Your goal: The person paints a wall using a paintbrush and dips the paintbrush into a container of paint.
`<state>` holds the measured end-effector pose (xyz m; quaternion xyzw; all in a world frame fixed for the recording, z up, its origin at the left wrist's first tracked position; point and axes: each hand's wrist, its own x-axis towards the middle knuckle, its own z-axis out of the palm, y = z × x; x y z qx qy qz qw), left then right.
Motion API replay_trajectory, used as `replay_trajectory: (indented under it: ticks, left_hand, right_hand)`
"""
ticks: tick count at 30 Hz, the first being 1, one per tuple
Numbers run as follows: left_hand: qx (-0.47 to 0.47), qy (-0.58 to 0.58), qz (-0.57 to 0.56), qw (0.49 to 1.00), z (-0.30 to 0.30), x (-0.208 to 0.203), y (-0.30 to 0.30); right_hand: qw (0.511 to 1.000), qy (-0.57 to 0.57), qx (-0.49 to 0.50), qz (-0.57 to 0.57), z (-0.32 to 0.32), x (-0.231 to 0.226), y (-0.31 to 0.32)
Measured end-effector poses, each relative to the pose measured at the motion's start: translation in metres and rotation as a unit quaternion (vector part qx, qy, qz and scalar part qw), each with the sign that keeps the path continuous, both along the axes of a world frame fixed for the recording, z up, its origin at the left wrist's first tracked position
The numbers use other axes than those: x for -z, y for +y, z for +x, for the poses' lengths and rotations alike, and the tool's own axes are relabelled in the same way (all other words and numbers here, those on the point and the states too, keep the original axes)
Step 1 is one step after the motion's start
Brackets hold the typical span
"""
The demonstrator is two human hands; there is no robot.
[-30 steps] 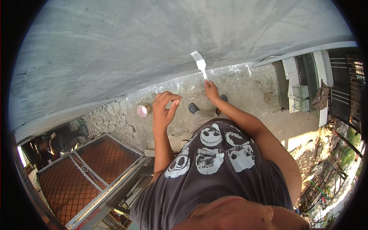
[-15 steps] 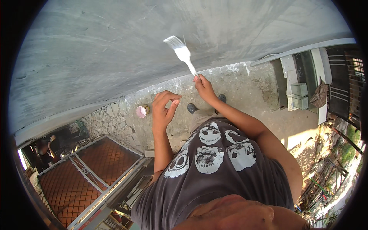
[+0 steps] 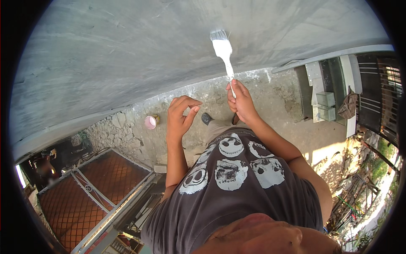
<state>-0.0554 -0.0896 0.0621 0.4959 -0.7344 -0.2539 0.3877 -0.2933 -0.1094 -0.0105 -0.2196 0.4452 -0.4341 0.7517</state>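
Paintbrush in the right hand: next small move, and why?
Probably a short stroke along the grey wall: the right hand grips the paintbrush by its handle, and its bristles point up at the streaked surface, seemingly touching it.

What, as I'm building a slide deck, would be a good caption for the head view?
Right hand holding a white brush before a grey wall, the left hand empty.

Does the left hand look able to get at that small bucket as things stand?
Probably not without stooping: the left hand looks empty and nothing seems to block the way, but the small bucket stands on the ground, well below the hand.
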Motion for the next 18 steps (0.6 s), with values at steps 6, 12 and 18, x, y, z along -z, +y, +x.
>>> replay_trajectory:
  ticks: [6,12,18]
  left_hand:
    - [0.015,0.011,0.000,1.000,-0.011,-0.004,-0.008]
    - [0.029,0.002,-0.011,1.000,-0.010,0.000,-0.010]
    - [0.006,0.009,-0.002,1.000,-0.003,0.007,-0.004]
  right_hand:
    - [0.993,0.106,0.006,-0.057,-0.017,0.073,-0.010]
    - [0.970,0.159,0.049,0.175,-0.040,0.161,-0.038]
    - [0.995,0.102,0.011,-0.009,-0.023,0.042,-0.011]
